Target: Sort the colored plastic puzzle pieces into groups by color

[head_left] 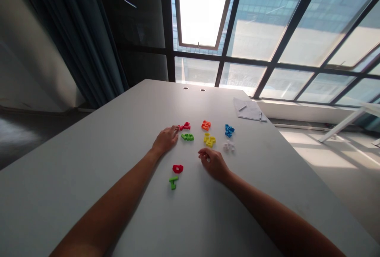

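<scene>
My left hand point(165, 141) rests on the white table with its fingers stretched forward. Its fingertips reach the left edge of a group of red plastic pieces point(186, 126); whether they touch one is hard to make out. Just right of this hand lie green pieces point(187, 137). My right hand point(215, 164) is loosely curled, with a gap between thumb and fingers and nothing visible in it. Yellow pieces point(209, 140) are just beyond it, and white pieces point(228, 146) lie to its upper right. Nearer me, a single red piece point(177, 168) sits above a green T-shaped piece point(173, 183).
Orange pieces point(206, 125) and blue pieces point(229, 130) lie in the far row. Farther right, paper sheets point(251, 109) with pens are by the table's edge. Two round holes point(202, 90) mark the far end of the table point(118, 126). Windows and a dark curtain point(74, 31) stand beyond.
</scene>
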Motion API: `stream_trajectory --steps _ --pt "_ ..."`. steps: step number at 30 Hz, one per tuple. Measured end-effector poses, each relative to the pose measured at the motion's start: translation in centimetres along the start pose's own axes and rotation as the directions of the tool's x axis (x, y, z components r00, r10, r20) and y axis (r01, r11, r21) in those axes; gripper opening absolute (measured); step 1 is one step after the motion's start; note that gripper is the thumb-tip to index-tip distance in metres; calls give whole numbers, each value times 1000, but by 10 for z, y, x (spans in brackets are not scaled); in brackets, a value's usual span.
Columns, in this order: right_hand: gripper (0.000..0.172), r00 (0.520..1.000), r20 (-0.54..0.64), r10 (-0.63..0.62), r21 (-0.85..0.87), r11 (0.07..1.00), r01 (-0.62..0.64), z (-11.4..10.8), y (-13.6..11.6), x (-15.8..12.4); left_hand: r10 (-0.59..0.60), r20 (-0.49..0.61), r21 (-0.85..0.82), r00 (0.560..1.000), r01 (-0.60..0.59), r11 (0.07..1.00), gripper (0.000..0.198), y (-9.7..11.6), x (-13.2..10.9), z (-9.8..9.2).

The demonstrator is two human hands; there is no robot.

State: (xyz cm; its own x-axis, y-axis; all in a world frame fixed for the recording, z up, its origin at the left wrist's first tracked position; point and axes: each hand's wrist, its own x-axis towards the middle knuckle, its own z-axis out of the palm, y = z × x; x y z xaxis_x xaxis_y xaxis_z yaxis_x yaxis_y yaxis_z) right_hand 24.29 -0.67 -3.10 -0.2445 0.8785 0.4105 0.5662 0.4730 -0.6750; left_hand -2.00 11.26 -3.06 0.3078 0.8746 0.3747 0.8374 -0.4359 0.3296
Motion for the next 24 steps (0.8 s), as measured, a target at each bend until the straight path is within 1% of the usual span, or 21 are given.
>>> stream_trajectory --steps 3,4,6,8,10,14,15,17,19,20,22,24 --pt "16 999 11 -39 -44 998 39 -1 -2 -1 55 18 24 998 -56 998 47 -3 0 3" --pt "16 998 17 -68 -64 996 69 -1 -3 -2 75 25 31 997 -75 997 49 -3 0 3" --pt "17 984 60 -165 -99 980 171 -2 -9 -5 91 48 44 995 -93 995 52 -3 -1 4" --pt "19 950 142 -278 -115 948 295 -2 -17 -8 83 69 51 994 -86 995 53 -2 -2 4" --pt "27 906 228 -355 -119 914 388 -3 -26 -11 75 69 48 995 -79 996 53 -2 -2 4" --pt "57 834 387 -393 -140 869 474 -5 -43 -15 81 -5 41 997 -80 996 51 1 -2 3" --pt "62 817 423 -392 -137 864 485 -5 -46 -15 83 -30 41 996 -82 996 50 2 -1 1" --pt "65 795 468 -386 -124 862 491 -4 -48 -15 95 -77 36 992 -92 995 45 5 -1 -3" --pt "63 794 476 -378 -115 868 482 -4 -47 -14 138 -103 16 985 -137 990 40 10 -4 -7" --pt "61 805 461 -373 -117 874 472 -3 -45 -14 166 -108 -1 980 -168 986 37 13 -6 -9" --pt "55 849 394 -352 -133 892 432 -2 -41 -13 219 -99 -50 971 -225 973 31 20 -12 -11" --pt "49 899 300 -320 -152 914 376 -1 -37 -13 250 -74 -109 965 -257 960 25 30 -19 -11"
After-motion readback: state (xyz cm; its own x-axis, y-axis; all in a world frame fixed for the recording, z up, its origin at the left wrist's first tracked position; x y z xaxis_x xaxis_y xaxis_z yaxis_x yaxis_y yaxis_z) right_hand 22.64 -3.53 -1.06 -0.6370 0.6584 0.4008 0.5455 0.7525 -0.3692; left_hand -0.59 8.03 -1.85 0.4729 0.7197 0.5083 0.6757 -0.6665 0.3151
